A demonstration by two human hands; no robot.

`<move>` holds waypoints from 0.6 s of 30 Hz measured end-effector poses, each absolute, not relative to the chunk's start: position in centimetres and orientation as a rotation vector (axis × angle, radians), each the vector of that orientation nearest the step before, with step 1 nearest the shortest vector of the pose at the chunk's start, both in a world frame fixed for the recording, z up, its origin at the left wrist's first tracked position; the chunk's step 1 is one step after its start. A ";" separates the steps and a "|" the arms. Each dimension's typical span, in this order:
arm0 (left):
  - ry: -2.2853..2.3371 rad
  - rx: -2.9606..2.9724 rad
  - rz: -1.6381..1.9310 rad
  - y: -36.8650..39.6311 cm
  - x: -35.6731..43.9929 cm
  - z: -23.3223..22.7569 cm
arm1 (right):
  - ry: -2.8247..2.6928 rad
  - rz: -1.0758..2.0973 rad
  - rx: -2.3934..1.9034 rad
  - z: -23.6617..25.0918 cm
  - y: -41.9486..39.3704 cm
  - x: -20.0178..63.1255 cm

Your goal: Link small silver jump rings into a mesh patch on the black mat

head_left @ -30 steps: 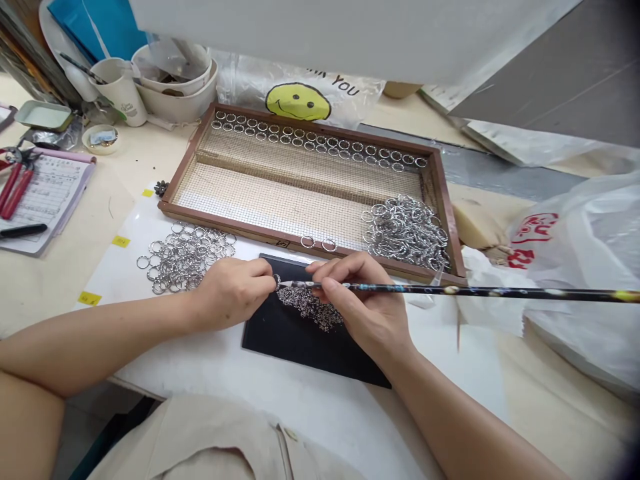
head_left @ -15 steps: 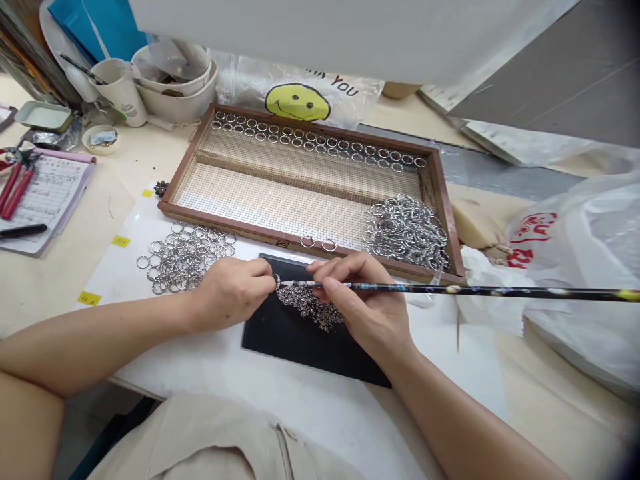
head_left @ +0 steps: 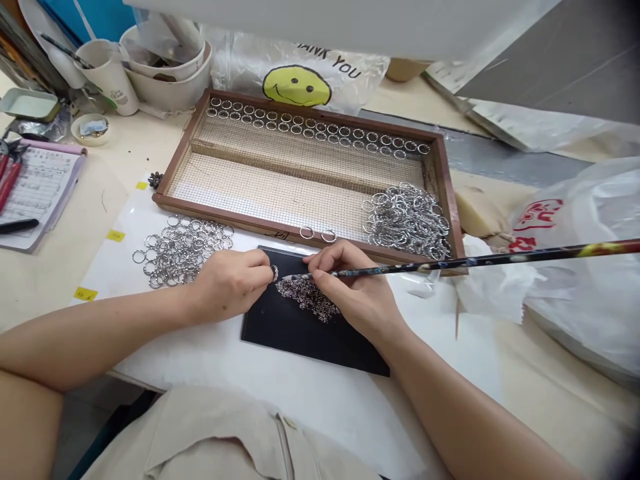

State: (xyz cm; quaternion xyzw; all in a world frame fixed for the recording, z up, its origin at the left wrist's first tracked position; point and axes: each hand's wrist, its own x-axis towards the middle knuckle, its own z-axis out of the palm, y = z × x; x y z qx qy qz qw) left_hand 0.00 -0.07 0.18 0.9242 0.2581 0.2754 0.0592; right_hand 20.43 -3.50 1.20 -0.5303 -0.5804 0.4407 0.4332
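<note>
My left hand [head_left: 236,281] pinches a small silver ring [head_left: 275,273] at its fingertips, over the left part of a black board [head_left: 280,323]. In my right hand [head_left: 356,287] is a slim stick with a dark patterned shaft [head_left: 430,265] and a pale pointed tip, held like a pen. That tip points at the ring, just above a heap of tiny shiny beads or stones [head_left: 307,298] on the board. A pile of loose silver rings [head_left: 185,250] lies left of the board, partly behind my left hand.
Behind the board stands a wooden mesh tray [head_left: 240,180] with rows of rings along its far side and a ring heap [head_left: 407,220] at right. Two rings rest on its front rim. Plastic bags [head_left: 590,267] stand right; a notebook [head_left: 45,187] and paper cup [head_left: 107,77] left.
The stick's far end has swung upward, and its tip has drawn slightly back from the ring toward the heap. My left hand still pinches the ring. The whole view has shifted a little.
</note>
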 end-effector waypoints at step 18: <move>0.792 2.813 0.826 -0.1 0.0 0.1 | -1.612 1.079 -1.327 1.1 -3.7 20.1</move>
